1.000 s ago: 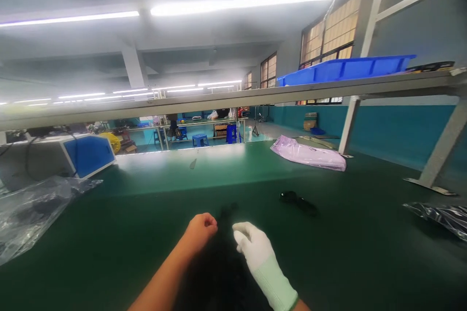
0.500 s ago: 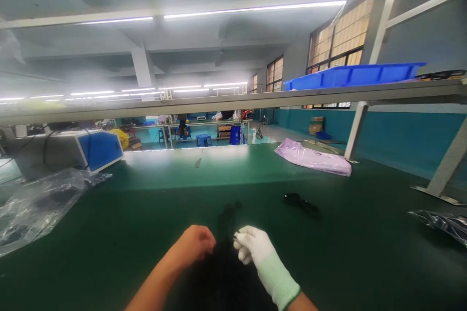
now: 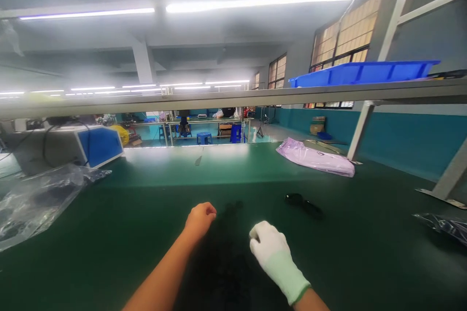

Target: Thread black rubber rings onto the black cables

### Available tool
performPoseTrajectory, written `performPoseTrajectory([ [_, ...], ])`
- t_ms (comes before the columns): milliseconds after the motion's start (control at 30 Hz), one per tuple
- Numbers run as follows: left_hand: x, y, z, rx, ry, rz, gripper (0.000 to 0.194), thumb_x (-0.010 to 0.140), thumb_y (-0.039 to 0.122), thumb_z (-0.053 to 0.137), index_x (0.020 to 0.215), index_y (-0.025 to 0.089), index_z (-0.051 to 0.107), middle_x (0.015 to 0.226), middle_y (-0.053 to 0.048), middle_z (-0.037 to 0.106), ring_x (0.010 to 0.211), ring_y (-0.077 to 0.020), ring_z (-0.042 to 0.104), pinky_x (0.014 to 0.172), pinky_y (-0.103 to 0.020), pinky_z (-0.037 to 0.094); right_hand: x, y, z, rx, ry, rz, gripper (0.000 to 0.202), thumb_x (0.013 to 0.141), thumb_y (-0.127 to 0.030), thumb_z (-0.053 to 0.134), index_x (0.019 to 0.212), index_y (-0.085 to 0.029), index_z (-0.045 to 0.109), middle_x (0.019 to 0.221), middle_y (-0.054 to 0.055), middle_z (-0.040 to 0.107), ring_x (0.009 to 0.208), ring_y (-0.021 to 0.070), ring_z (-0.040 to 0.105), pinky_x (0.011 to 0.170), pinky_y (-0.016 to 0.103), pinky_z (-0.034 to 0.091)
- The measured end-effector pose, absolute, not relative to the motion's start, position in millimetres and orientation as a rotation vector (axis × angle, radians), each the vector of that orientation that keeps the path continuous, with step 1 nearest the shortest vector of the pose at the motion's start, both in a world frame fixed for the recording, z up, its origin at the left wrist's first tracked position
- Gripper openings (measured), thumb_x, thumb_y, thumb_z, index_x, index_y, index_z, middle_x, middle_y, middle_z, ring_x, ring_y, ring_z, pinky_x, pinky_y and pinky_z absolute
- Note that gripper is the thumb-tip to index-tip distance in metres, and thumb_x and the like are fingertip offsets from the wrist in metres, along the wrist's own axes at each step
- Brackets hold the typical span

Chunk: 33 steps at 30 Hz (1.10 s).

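Observation:
My left hand is bare and held over the green tabletop. Its thumb and fingers are pinched together; whatever may be between them is hidden. Lower and to the right is my right hand, in a white knitted glove with a pale green cuff. Its fingers bend loosely, with a gap between thumb and forefinger and nothing visible in it. Beyond the right hand a slim black object, shiny at one end, lies on the tabletop. A dark reflection shows on the surface between the hands.
A pink plastic-wrapped package lies at the back right. Clear plastic bags and a blue-and-grey box stand left. A shelf beam crosses above, bearing a blue tray. Black bagged goods sit far right.
My left hand has moved forward, away from me. My right hand has shifted right and its thumb and forefinger have parted; the small dark bit at its fingertips no longer shows.

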<state>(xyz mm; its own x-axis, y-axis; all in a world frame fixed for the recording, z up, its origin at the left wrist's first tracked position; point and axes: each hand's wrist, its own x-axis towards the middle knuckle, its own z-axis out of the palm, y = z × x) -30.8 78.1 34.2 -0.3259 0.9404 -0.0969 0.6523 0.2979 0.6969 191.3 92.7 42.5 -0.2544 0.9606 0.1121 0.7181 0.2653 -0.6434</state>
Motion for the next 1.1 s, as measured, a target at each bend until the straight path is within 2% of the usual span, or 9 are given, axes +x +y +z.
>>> performPoseTrajectory([
  [67, -28, 94, 29, 1.437, 2.141, 0.700, 0.025, 0.090, 0.033, 0.053, 0.108, 0.016, 0.058, 0.109, -0.007, 0.060, 0.092, -0.0182, 0.060, 0.080, -0.038, 0.051, 191, 94, 40, -1.536, -2.079, 0.571, 0.014, 0.063, -0.009, 0.053, 0.068, -0.019, 0.061, 0.079, 0.004, 0.058, 0.081, 0.0204, 0.052, 0.071, 0.030, 0.030],
  [200, -14, 123, 19, 1.463, 2.237, 0.604, 0.027, 0.090, 0.032, 0.053, 0.112, 0.017, 0.057, 0.114, -0.007, 0.058, 0.098, -0.0197, 0.059, 0.083, -0.040, 0.050, 190, 92, 37, -1.546, -2.085, 0.417, 0.017, 0.076, -0.014, 0.047, 0.074, -0.019, 0.063, 0.088, 0.006, 0.061, 0.086, 0.0217, 0.051, 0.078, 0.033, 0.029],
  [300, -7, 133, 12, 1.462, 2.276, 0.527, 0.028, 0.090, 0.032, 0.054, 0.113, 0.017, 0.056, 0.116, -0.008, 0.058, 0.099, -0.0203, 0.059, 0.084, -0.041, 0.050, 189, 91, 35, -1.534, -2.085, 0.354, 0.019, 0.081, -0.017, 0.045, 0.073, -0.019, 0.062, 0.088, 0.005, 0.061, 0.085, 0.0215, 0.050, 0.080, 0.035, 0.029],
  [567, -42, 130, 25, 1.423, 2.203, 0.386, 0.029, 0.089, 0.032, 0.055, 0.114, 0.016, 0.056, 0.114, -0.007, 0.058, 0.097, -0.0207, 0.059, 0.082, -0.040, 0.051, 189, 93, 30, -1.479, -2.048, 0.358, 0.020, 0.082, -0.016, 0.044, 0.073, -0.019, 0.061, 0.085, 0.004, 0.061, 0.083, 0.0198, 0.050, 0.080, 0.034, 0.028],
  [767, -50, 124, 32, 1.446, 2.038, 0.467, 0.028, 0.090, 0.033, 0.054, 0.112, 0.015, 0.057, 0.112, -0.007, 0.059, 0.094, -0.0198, 0.060, 0.079, -0.038, 0.052, 191, 92, 30, -1.428, -1.983, 0.457, 0.020, 0.080, -0.014, 0.044, 0.070, -0.018, 0.061, 0.083, 0.006, 0.061, 0.082, 0.0223, 0.050, 0.080, 0.038, 0.030],
  [900, -45, 108, 40, 1.487, 1.896, 0.610, 0.025, 0.090, 0.033, 0.054, 0.105, 0.013, 0.058, 0.100, -0.005, 0.062, 0.082, -0.0158, 0.062, 0.072, -0.034, 0.053, 190, 91, 32, -1.354, -1.893, 0.646, 0.020, 0.077, -0.015, 0.045, 0.079, -0.018, 0.065, 0.090, 0.008, 0.063, 0.085, 0.0245, 0.052, 0.081, 0.040, 0.034],
  [1000, -37, 92, 53, 1.534, 1.765, 0.729, 0.013, 0.087, 0.024, 0.055, 0.086, 0.013, 0.060, 0.080, 0.000, 0.063, 0.070, -0.0119, 0.060, 0.066, -0.027, 0.050, 185, 93, 32, -1.239, -1.797, 0.873, 0.030, 0.078, -0.019, 0.045, 0.101, -0.017, 0.065, 0.106, 0.009, 0.062, 0.090, 0.0222, 0.057, 0.085, 0.036, 0.040],
  [1100, -21, 77, 62, 1.591, 1.664, 0.809, 0.007, 0.073, 0.012, 0.052, 0.071, 0.015, 0.059, 0.065, 0.003, 0.060, 0.063, -0.0106, 0.057, 0.061, -0.022, 0.045, 176, 96, 31, -1.137, -1.686, 1.128, 0.038, 0.082, -0.032, 0.043, 0.112, -0.016, 0.060, 0.106, 0.010, 0.064, 0.077, 0.0181, 0.062, 0.073, 0.031, 0.048],
])
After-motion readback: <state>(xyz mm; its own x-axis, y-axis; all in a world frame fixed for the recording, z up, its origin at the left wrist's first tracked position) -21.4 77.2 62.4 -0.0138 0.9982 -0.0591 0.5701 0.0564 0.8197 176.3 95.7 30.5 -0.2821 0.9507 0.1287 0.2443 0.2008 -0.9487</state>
